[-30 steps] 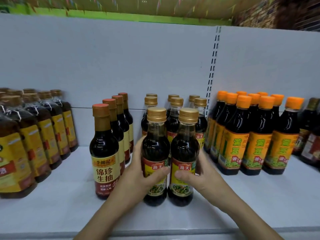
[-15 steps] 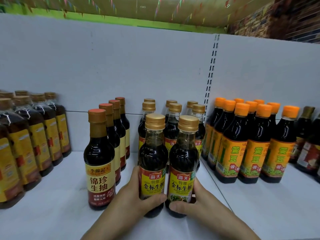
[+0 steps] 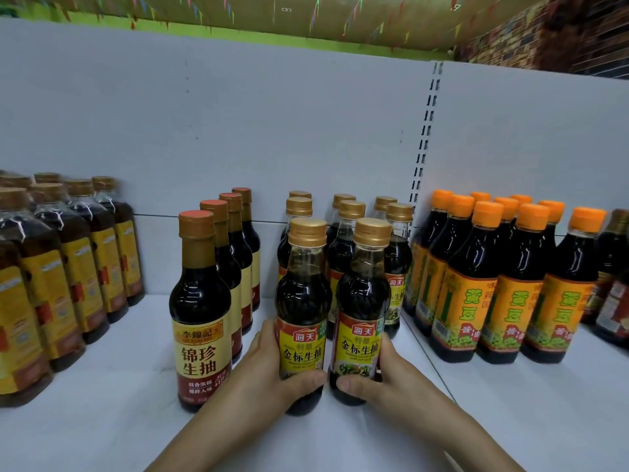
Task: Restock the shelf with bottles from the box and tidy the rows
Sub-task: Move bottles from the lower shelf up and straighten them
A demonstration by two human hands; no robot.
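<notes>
Left hand (image 3: 269, 376) is wrapping one gold-capped bottle (image 3: 301, 301); right hand (image 3: 384, 379) is gripping its twin (image 3: 362, 301); both are standing at the shelf (image 3: 119, 430) front, seemingly touching. Shoving unevenly is risking toppling the rows (image 3: 352, 212) behind.

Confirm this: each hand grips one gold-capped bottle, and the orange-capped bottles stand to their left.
Not quite. In the head view the left hand and right hand each grip one gold-capped bottle, but the orange-capped bottles stand to their right.
</notes>
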